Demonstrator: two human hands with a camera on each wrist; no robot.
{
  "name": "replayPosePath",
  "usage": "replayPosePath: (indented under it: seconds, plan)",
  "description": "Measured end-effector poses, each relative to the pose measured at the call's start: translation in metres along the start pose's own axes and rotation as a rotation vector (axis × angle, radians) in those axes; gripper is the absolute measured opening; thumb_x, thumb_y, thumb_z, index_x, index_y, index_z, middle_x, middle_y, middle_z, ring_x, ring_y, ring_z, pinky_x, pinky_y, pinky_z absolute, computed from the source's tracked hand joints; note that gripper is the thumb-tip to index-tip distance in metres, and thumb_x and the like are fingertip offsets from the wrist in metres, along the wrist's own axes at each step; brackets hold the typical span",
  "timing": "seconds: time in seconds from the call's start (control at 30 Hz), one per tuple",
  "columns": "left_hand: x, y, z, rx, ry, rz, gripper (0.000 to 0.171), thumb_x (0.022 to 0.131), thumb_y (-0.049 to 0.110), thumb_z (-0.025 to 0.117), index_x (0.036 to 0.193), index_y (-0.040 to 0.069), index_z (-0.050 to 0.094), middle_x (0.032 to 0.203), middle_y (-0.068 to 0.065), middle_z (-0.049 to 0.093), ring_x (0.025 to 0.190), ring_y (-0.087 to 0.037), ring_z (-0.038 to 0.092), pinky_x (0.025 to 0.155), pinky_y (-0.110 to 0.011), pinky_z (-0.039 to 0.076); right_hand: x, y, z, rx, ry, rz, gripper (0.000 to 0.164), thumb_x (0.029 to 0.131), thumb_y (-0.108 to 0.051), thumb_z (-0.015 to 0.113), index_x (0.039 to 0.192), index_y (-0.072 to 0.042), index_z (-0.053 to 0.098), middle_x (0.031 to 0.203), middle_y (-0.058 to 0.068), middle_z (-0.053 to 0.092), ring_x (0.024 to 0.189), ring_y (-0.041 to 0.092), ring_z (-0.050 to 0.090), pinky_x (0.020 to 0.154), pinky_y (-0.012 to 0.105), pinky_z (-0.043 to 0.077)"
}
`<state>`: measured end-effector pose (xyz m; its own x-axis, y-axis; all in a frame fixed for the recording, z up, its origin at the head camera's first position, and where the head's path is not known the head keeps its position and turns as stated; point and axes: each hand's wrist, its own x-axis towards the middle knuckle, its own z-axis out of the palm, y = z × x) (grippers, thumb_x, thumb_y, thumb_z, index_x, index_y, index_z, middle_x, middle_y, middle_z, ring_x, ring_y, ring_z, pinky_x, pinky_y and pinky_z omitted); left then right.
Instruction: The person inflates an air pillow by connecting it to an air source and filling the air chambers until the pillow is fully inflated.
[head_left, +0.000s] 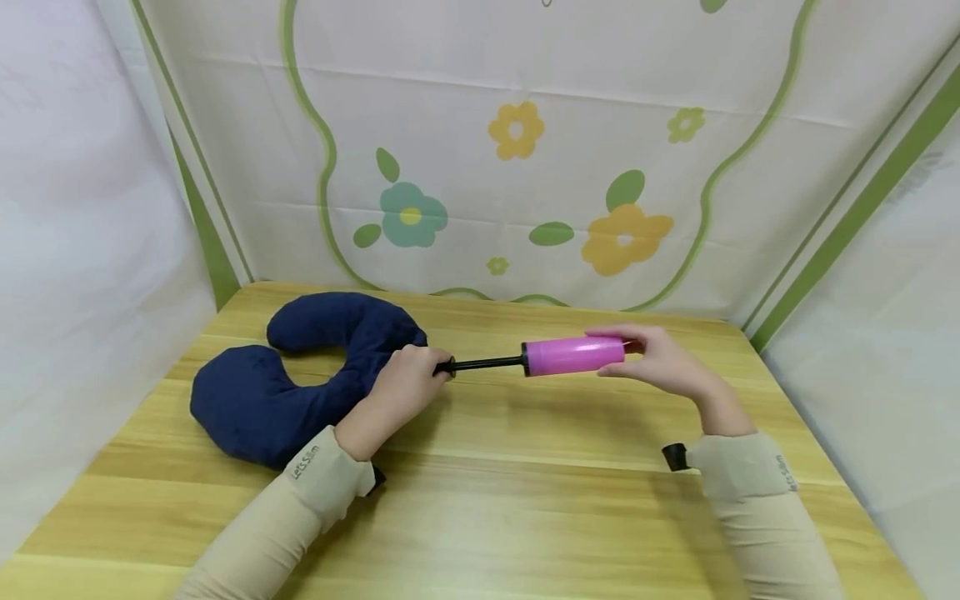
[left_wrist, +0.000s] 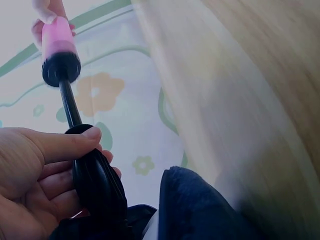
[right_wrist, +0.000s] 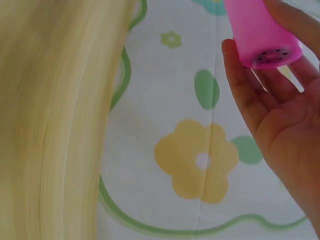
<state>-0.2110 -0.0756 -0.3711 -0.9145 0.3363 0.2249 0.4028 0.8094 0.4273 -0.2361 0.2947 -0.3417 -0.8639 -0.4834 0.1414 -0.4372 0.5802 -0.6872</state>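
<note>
A pink hand air pump (head_left: 572, 357) is held level above the table, its black rod (head_left: 487, 363) drawn out of the barrel. My left hand (head_left: 408, 377) grips the black handle, with the thumb laid along the collar in the left wrist view; the ribbed handle (left_wrist: 100, 185) shows there below the thumb. At the other end, my right hand (head_left: 663, 360) holds the pink barrel between thumb and fingers. Small dark holes dot the barrel's end face (right_wrist: 272, 56) in the right wrist view. The palm stands apart from that end.
A navy U-shaped neck pillow (head_left: 243, 400) lies on the left of the wooden table (head_left: 480, 517), partly behind my left hand. A white curtain (head_left: 450, 50) printed with flowers hangs behind the table's far edge. Pale sheets (head_left: 82, 250) enclose the sides.
</note>
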Motion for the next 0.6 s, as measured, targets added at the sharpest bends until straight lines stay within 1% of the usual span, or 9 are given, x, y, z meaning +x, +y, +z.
replayPosePath:
  seconds: [0.07,0.13,0.17,0.23,0.27,0.37,0.47,0.53,0.6]
  plan:
    - [0.000,0.000,0.001,0.002,-0.003,-0.003,0.006,0.094,0.007,0.074,0.093,0.011,0.078,0.084,-0.003,0.074,0.055,-0.010,0.054,0.053,-0.028,0.044,-0.004,0.002,-0.004,-0.011,0.001,0.016,0.052,0.089,-0.018,0.083,0.138,-0.008,0.066,0.127,0.015,0.065,0.102,0.027,0.063,0.085,0.034,0.054]
    - [-0.001,0.000,0.003,0.006,-0.004,-0.009,0.006,0.095,0.007,0.074,0.092,0.012,0.078,0.084,-0.003,0.074,0.055,-0.011,0.054,0.053,-0.028,0.044,-0.004,0.001,-0.002,-0.030,0.005,0.005,0.052,0.088,-0.018,0.084,0.136,-0.008,0.067,0.126,0.014,0.066,0.101,0.026,0.063,0.084,0.035,0.054]
    - [-0.001,0.001,0.003,0.009,-0.006,-0.012,0.006,0.094,0.007,0.075,0.092,0.012,0.078,0.085,-0.003,0.074,0.056,-0.010,0.055,0.053,-0.028,0.045,-0.003,-0.001,0.000,-0.044,0.005,-0.006,0.052,0.088,-0.018,0.084,0.136,-0.008,0.067,0.126,0.014,0.067,0.101,0.025,0.064,0.085,0.038,0.055]
    - [-0.001,0.002,0.004,0.013,-0.002,-0.010,0.006,0.094,0.007,0.075,0.090,0.012,0.078,0.084,-0.003,0.074,0.056,-0.011,0.055,0.053,-0.028,0.045,0.003,-0.007,0.010,-0.072,0.013,-0.047,0.052,0.085,-0.018,0.086,0.133,-0.007,0.069,0.125,0.013,0.068,0.101,0.023,0.065,0.087,0.041,0.055]
    - [-0.001,0.003,0.004,0.016,0.002,-0.004,0.007,0.094,0.007,0.075,0.089,0.011,0.077,0.083,-0.003,0.073,0.056,-0.011,0.055,0.053,-0.028,0.045,0.006,-0.011,0.016,-0.080,0.014,-0.071,0.052,0.085,-0.017,0.087,0.132,-0.007,0.070,0.124,0.013,0.069,0.100,0.023,0.066,0.087,0.042,0.055]
    - [-0.001,0.005,0.005,0.035,0.028,0.019,0.007,0.093,0.005,0.076,0.087,0.009,0.076,0.080,-0.004,0.073,0.056,-0.012,0.054,0.054,-0.029,0.045,0.018,-0.025,0.036,-0.110,0.010,-0.159,0.051,0.084,-0.016,0.088,0.130,-0.006,0.070,0.124,0.012,0.070,0.100,0.021,0.067,0.086,0.041,0.056]
    - [-0.002,0.005,0.006,0.050,0.048,0.023,0.010,0.091,0.003,0.077,0.083,0.007,0.075,0.077,-0.005,0.072,0.054,-0.013,0.053,0.053,-0.029,0.045,0.028,-0.035,0.053,-0.120,0.005,-0.236,0.050,0.083,-0.015,0.088,0.129,-0.006,0.071,0.121,0.010,0.072,0.097,0.018,0.066,0.083,0.038,0.055]
    - [-0.002,0.006,0.006,0.046,0.051,0.020,0.010,0.090,0.001,0.077,0.082,0.007,0.075,0.078,-0.005,0.072,0.055,-0.013,0.054,0.054,-0.029,0.046,0.032,-0.038,0.059,-0.115,0.005,-0.274,0.050,0.082,-0.014,0.089,0.128,-0.005,0.071,0.119,0.009,0.072,0.095,0.018,0.065,0.082,0.039,0.056]
    - [-0.001,0.007,0.005,0.037,0.047,0.021,0.011,0.090,0.001,0.077,0.082,0.008,0.074,0.079,-0.005,0.073,0.056,-0.013,0.055,0.055,-0.030,0.047,0.033,-0.038,0.061,-0.101,0.004,-0.284,0.051,0.080,-0.014,0.090,0.127,-0.006,0.072,0.119,0.008,0.072,0.095,0.017,0.066,0.082,0.040,0.056]
